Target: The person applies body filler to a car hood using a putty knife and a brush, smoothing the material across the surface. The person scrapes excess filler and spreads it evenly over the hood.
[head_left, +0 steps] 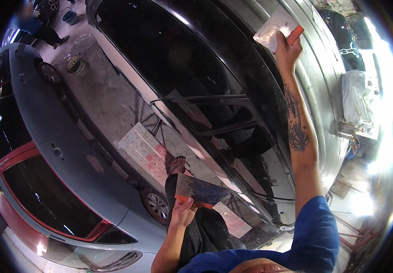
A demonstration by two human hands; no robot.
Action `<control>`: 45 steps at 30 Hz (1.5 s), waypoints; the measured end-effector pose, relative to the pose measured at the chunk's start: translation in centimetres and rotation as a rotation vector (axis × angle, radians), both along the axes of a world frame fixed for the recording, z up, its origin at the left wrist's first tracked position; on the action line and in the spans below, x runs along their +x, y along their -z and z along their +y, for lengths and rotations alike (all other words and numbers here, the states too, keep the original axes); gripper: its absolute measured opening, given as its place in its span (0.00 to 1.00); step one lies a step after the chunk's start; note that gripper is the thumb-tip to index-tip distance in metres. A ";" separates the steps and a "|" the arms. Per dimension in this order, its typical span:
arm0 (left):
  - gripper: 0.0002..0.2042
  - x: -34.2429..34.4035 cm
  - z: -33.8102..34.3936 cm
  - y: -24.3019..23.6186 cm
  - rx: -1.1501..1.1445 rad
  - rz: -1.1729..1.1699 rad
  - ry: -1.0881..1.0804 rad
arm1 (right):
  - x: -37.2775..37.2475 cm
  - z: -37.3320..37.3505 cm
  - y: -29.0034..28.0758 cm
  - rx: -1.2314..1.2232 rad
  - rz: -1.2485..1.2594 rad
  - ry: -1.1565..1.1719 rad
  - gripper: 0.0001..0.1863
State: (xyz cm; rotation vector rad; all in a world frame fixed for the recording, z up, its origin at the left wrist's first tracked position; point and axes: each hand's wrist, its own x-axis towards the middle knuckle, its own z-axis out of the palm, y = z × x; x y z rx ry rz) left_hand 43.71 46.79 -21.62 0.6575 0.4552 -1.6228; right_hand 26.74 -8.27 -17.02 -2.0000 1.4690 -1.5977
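Observation:
My right hand [289,53] reaches far up and grips a wide putty spreader [276,28] by its orange-red handle. The light, smeared blade lies over the bare silver roof [306,12] of a large vehicle; I cannot tell whether its edge touches. Lower down, near my body, my left hand [183,213] holds a second wide putty spreader [204,189], its dark blade tilted up and an orange-red strip along the near edge. The left thumb presses on that strip. Between my hands are the vehicle's black side windows [160,50].
A grey car [92,168] with masked red window frames stands to the left. My sandalled foot rests on a spotted white-and-red platform [146,150] between the vehicles. Two buckets [77,66] and another person [35,27] are at far left. Plastic-wrapped goods [355,96] stand right.

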 end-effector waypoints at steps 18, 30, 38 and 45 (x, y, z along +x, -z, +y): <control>0.17 0.0 0.3 -0.6 -0.093 0.016 0.033 | 2.9 -4.3 0.6 -0.191 0.192 0.059 0.12; 0.11 -1.5 3.8 -0.9 0.035 0.041 0.007 | 2.8 -4.2 1.9 -0.217 0.423 0.180 0.17; 0.09 -1.1 5.6 -0.5 -0.115 -0.076 0.075 | 3.7 -1.7 3.0 -0.088 0.205 0.135 0.34; 0.13 0.8 3.7 0.6 -0.165 -0.267 0.009 | 4.8 0.1 1.4 -0.149 0.150 0.152 0.28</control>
